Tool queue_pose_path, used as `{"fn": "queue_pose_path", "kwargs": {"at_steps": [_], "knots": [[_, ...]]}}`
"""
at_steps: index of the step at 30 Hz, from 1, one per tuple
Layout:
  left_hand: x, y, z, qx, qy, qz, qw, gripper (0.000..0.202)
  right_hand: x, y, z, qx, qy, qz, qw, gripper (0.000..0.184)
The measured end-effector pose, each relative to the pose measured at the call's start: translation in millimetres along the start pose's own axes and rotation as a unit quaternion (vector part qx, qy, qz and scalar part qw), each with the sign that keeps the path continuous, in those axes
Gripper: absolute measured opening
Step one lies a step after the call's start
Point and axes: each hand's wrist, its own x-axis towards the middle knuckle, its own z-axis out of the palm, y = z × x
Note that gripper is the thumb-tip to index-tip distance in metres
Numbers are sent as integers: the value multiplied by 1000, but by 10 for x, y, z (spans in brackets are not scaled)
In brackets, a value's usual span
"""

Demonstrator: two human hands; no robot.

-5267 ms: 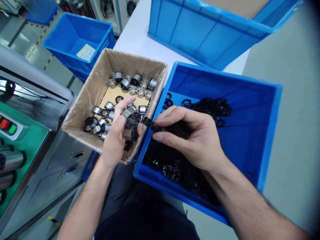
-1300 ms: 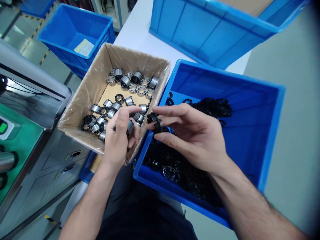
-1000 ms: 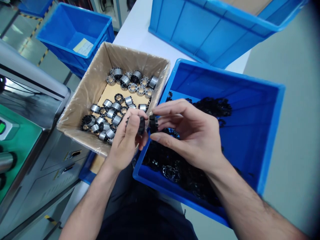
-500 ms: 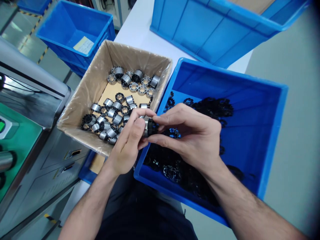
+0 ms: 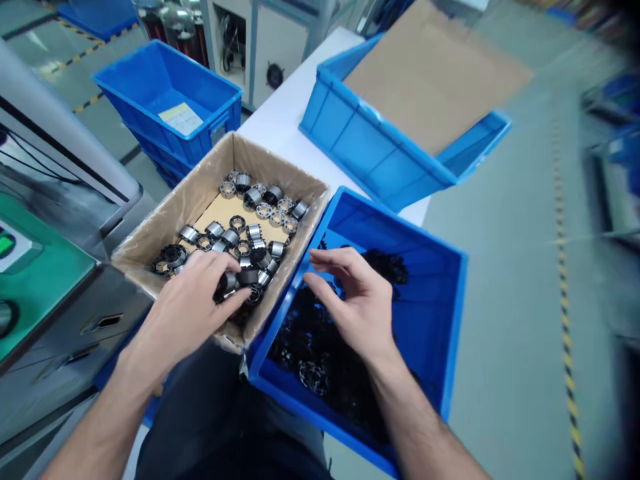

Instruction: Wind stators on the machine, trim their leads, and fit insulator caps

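My left hand (image 5: pixel 197 293) is inside the cardboard box (image 5: pixel 165 210), low over its near side. Its thumb and fingers are apart around several slotted metal motor cores (image 5: pixel 249 275), and no firm hold on one shows. Many of these short silver cylinders have black toothed end caps; others are bare. Over the blue bin (image 5: pixel 453 320), my right hand (image 5: pixel 355 293) is half curled, thumb and fingertips apart, with nothing visible between them. Below it lie many black ring-shaped pieces (image 5: pixel 315 377), dark and hard to tell apart.
Behind the bin, a lighter blue crate (image 5: pixel 360 133) with a cardboard sheet (image 5: pixel 435 73) stands on the white table (image 5: pixel 280 120). Stacked blue bins (image 5: pixel 170 93) hold a paper label at the back left. A machine with a green top (image 5: pixel 50 267) borders the left side.
Both hands held a capped metal core between them. Now they are apart, the left down in the cardboard box and the right over the blue bin. The camera view has shifted.
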Motion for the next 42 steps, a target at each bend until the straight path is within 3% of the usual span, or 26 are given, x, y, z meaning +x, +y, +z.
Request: {"fn": "queue_pose_path", "kwargs": {"at_steps": [3, 6, 9, 11, 13, 17, 20, 23, 28, 31, 35, 38, 42], "knots": [[-25, -162, 25, 62, 49, -4, 997, 55, 272, -17, 122, -181, -66, -2, 981, 20], [5, -148, 98, 50, 102, -30, 993, 50, 815, -36, 335, -302, -155, 10, 941, 29], [7, -120, 151, 1, 191, -34, 981, 41, 1392, 4, 577, -422, -227, 75, 874, 26], [-18, -146, 168, -48, 248, -16, 967, 41, 1649, 38, 724, -481, -267, 113, 828, 36], [-40, -195, 175, -67, 273, -9, 960, 40, 1770, 53, 835, -522, -296, 129, 790, 47], [-28, -268, 169, -49, 249, -31, 967, 33, 1776, 6, 883, -564, -329, 128, 746, 49], [-5, -284, 169, -53, 250, -31, 966, 35, 1742, -98, 798, -555, -349, 110, 748, 43], [2, -286, 177, -55, 253, -19, 966, 36, 1716, -226, 727, -498, -377, 71, 778, 34], [4, -276, 179, -41, 250, -9, 967, 34, 1740, -206, 930, -462, -318, 5, 828, 54], [-1, -271, 179, -29, 250, -15, 968, 32, 1822, -24, 1227, -487, -289, -5, 824, 69], [-3, -266, 188, -26, 251, -21, 967, 30, 1930, 191, 1575, -516, -267, 1, 814, 72], [-2, -267, 197, -27, 253, -21, 967, 29, 1983, 261, 1677, -530, -253, 4, 810, 64], [-13, -286, 225, -47, 272, -4, 961, 24, 2050, 280, 1659, -527, -249, 11, 813, 55]]}}
